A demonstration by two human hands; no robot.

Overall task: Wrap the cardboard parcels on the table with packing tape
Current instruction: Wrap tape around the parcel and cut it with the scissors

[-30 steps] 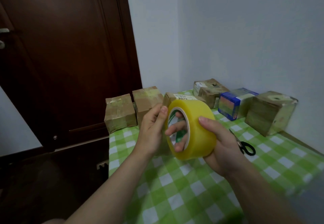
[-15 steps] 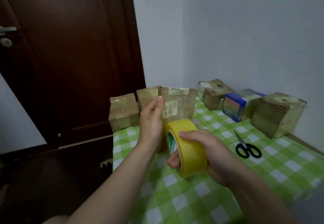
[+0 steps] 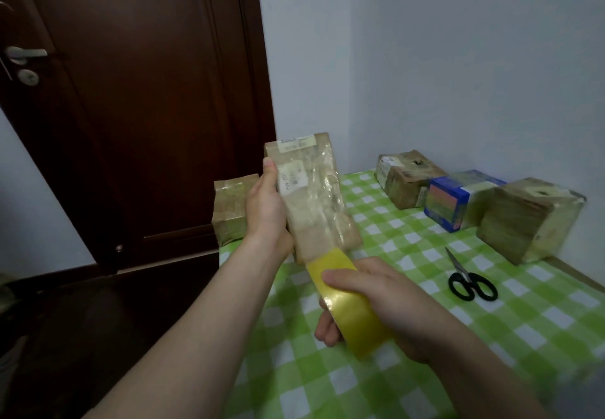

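1. Left hand grips a tall cardboard parcel by its left edge. The thumb is pressed flat against the front face, pointing up. The other fingers are hidden behind the box.
2. The parcel is held upright with a slight tilt, lifted above the table at its far-left part. Its front face shows white labels under glossy clear film.
3. Right hand is wrapped round the yellow tape roll. The fingers curl over the outer band, and more fingertips show at the roll's lower left side. Cannot tell whether any of them reach into the core.
4. The roll's upper end touches the parcel's lower end, just above the green-checked cloth.
5. Black-handled scissors lie on the cloth to the right, apart from both hands.
6. Three wrapped boxes stand along the right wall. One brown box sits behind the left hand.
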